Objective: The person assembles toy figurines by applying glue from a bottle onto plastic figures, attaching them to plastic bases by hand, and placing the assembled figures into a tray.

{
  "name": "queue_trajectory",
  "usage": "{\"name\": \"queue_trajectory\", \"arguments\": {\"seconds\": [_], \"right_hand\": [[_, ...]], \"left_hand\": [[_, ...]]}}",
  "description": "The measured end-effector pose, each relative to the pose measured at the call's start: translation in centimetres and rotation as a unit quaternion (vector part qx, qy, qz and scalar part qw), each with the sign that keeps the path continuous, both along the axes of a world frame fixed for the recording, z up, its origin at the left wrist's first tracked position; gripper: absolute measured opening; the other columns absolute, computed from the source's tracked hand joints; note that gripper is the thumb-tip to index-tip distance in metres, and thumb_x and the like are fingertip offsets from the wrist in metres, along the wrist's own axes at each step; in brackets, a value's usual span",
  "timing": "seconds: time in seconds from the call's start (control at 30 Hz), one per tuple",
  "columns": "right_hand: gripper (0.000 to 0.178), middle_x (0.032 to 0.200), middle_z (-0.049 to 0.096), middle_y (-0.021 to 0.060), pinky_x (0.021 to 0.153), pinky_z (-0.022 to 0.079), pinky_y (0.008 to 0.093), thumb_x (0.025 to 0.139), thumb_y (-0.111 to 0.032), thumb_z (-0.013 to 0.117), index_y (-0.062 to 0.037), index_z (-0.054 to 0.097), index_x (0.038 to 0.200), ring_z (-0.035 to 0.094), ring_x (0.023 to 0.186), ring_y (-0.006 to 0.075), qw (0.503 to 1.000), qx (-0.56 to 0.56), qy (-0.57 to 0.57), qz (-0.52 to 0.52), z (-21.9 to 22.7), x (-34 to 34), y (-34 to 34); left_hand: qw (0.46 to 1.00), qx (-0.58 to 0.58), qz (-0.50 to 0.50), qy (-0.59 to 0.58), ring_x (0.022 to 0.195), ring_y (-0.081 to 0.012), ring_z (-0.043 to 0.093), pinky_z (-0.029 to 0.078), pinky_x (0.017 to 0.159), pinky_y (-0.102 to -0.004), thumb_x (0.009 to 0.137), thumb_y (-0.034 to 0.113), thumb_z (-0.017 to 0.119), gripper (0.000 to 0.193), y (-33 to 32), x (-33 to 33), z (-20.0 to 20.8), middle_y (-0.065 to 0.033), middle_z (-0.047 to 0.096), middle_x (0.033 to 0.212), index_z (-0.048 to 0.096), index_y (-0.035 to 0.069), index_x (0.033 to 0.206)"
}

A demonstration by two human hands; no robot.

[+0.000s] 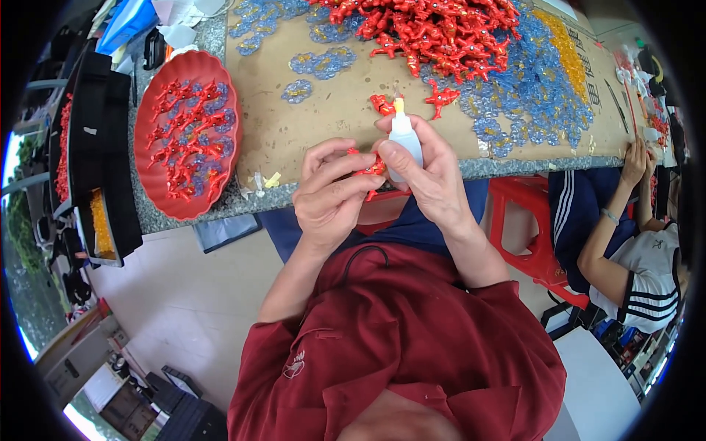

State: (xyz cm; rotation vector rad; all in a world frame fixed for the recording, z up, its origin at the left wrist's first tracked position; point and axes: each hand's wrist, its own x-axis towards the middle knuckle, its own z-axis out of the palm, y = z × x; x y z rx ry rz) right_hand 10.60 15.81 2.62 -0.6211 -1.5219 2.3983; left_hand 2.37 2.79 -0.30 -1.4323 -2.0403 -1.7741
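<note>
My left hand (329,192) pinches a small red plastic figure (373,166) just off the table's near edge. In my right hand (430,165) is a white squeeze bottle (405,140) with a yellow-based nozzle, held upright with its tip pointing away from me. The fingers of both hands almost meet, and they hide part of the figure. Two loose red figures, one of them (442,98) to the right of the nozzle, lie on the cardboard beyond the bottle. Farther back rises a big heap of red figures (456,37).
Clear blue plastic pieces (526,81) spread over the cardboard (265,110), with yellow pieces (566,51) behind them. A red scalloped tray (147,176) at left holds red figures on blue pieces. Black bins (118,147) stand farther left. At right sits another person (640,272) near a red stool (507,220).
</note>
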Motion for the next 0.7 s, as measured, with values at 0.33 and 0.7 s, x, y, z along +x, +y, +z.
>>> {"name": "queue_trajectory", "arguments": {"seconds": [0.33,0.7], "right_hand": [[0.039,0.084,0.064,0.0076,0.068,0.048,0.0246,0.075,-0.013,0.071,-0.0043,0.054,0.110,0.060,0.076,0.0110,0.978,0.205,0.024,-0.001,-0.2,0.4,-1.6],[0.032,0.081,0.064,0.0105,0.061,0.049,0.0273,0.075,-0.010,0.068,-0.0025,0.055,0.103,0.064,0.071,0.0189,0.884,0.466,0.012,0.035,2.2,2.6,-0.7]], "left_hand": [[0.765,0.102,-0.108,-0.627,0.088,-0.0133,0.055,0.048,0.071,-0.0259,0.087,0.006,0.053,0.036,-1.7,1.9,1.2,-0.0084,0.056,0.103,0.043,0.000,0.121],[0.537,0.263,-0.149,-0.787,0.077,-0.0126,0.050,0.042,0.064,-0.0213,0.092,0.026,0.047,0.034,-3.4,1.7,0.3,-0.0052,0.053,0.089,0.044,0.007,0.120]]}}
